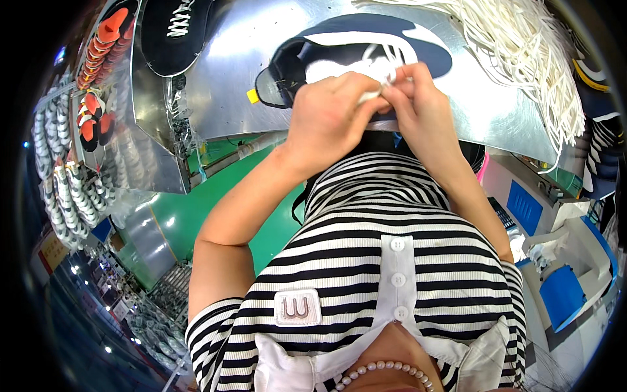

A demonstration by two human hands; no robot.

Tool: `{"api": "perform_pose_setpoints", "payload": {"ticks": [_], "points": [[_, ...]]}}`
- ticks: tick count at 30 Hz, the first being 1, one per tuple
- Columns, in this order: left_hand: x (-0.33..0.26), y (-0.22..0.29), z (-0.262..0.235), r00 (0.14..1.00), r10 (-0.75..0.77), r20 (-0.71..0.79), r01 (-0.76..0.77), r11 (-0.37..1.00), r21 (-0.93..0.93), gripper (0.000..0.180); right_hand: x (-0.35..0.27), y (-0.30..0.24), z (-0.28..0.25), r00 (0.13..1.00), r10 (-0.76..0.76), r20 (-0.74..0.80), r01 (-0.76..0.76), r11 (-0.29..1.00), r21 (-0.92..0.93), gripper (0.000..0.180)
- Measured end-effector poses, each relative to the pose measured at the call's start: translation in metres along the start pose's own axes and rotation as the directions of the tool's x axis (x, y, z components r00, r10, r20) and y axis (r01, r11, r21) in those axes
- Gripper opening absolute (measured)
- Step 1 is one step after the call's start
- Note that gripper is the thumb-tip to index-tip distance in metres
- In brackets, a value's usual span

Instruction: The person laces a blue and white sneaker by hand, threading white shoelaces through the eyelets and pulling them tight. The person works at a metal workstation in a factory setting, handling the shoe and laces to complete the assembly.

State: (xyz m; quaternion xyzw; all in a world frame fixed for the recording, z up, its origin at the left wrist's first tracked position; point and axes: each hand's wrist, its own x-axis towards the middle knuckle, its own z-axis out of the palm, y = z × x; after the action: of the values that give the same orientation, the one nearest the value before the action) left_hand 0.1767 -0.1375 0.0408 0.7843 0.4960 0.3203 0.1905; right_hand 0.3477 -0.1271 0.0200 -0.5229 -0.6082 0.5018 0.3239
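A dark navy shoe with white trim lies on the metal worktable, its heel to the left and its toe to the right. A yellow tab sticks out by the heel. White shoelace strands run over the shoe's opening. My left hand and my right hand meet at the near side of the shoe, both closed, pinching the lace between the fingertips. The fingers partly hide the lace ends and the near side of the shoe.
Loose white laces are heaped along the right of the metal worktable. Another black laced shoe lies at the far left. Shoe parts hang on a rack beyond the left edge; dark shoe pieces stand at the right.
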Motion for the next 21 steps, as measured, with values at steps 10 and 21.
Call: {"api": "perform_pose_setpoints", "payload": {"ticks": [10,21], "points": [[-0.013,-0.009,0.005,0.969,0.231,-0.089,-0.217,0.966,0.141,0.022,0.001,-0.032,-0.056,0.962,-0.263,0.069,0.269,0.956,-0.113,0.016],[-0.020,-0.008,-0.003,0.961,0.275,-0.008,-0.274,0.960,0.063,0.034,0.029,-0.030,-0.034,0.939,-0.244,0.241,0.275,0.956,-0.104,0.021]]}}
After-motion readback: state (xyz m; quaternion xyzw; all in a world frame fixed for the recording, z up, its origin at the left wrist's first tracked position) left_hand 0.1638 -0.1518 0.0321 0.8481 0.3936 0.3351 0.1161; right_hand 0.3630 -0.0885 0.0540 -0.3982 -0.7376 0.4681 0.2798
